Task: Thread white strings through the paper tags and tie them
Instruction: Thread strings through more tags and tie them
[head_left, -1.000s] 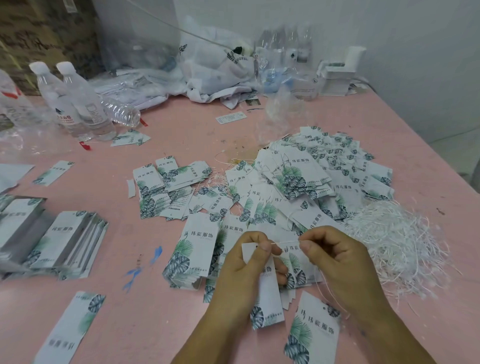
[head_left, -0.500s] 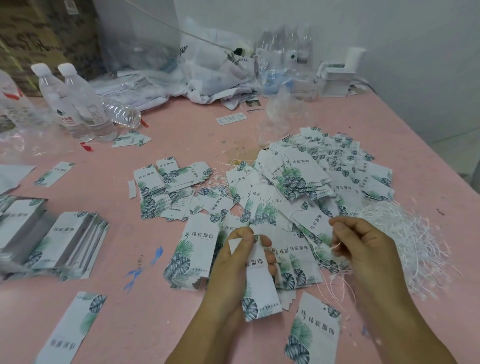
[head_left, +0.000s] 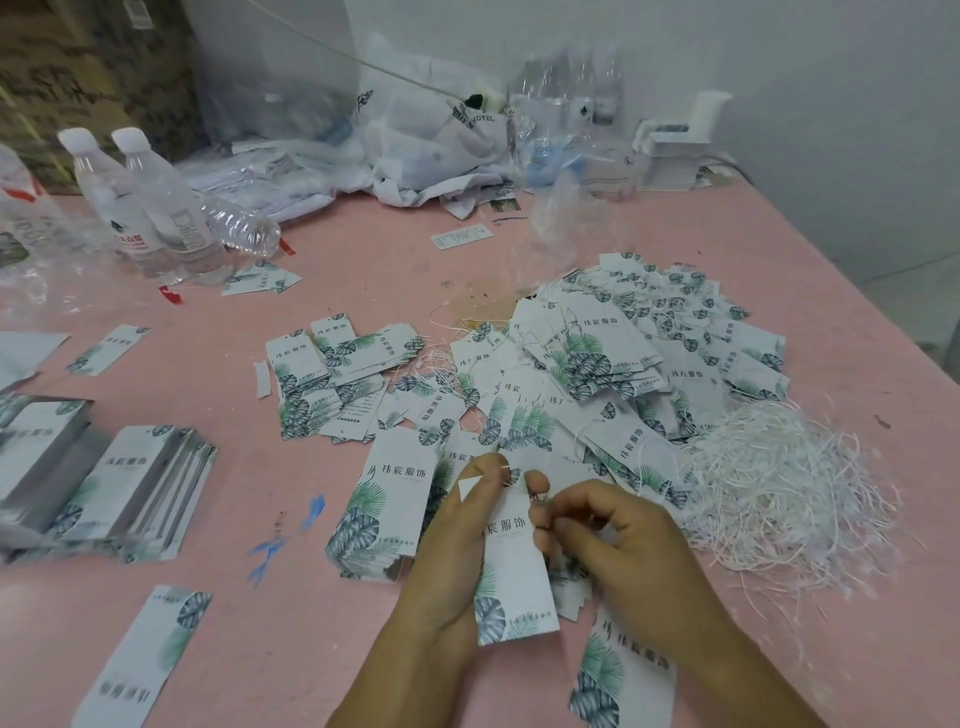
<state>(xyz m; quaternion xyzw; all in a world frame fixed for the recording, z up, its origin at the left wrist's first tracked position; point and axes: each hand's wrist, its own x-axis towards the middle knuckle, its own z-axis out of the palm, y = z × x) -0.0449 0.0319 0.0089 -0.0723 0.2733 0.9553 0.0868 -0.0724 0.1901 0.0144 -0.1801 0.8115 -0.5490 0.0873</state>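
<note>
My left hand (head_left: 457, 551) grips a white paper tag (head_left: 514, 571) with green leaf print, thumb near its top edge. My right hand (head_left: 618, 540) is beside it, fingers curled, pinching something small by the tag's upper right edge; the string there is too thin to make out. A heap of strung tags (head_left: 639, 353) lies beyond the hands. To the right sits a tangle of white strings (head_left: 779, 483). A short stack of tags (head_left: 384, 514) lies just left of my left hand.
The pink table (head_left: 363, 249) also carries neat tag stacks (head_left: 104, 483) at the left, loose tags (head_left: 150, 660) near the front, water bottles (head_left: 156, 208) at the back left, and plastic bags (head_left: 431, 135) with a white box (head_left: 680, 150) along the wall.
My right hand drew away to the right toward the string pile, then came back to the tag's top edge. The left hand kept holding the tag, tilting it slightly.
</note>
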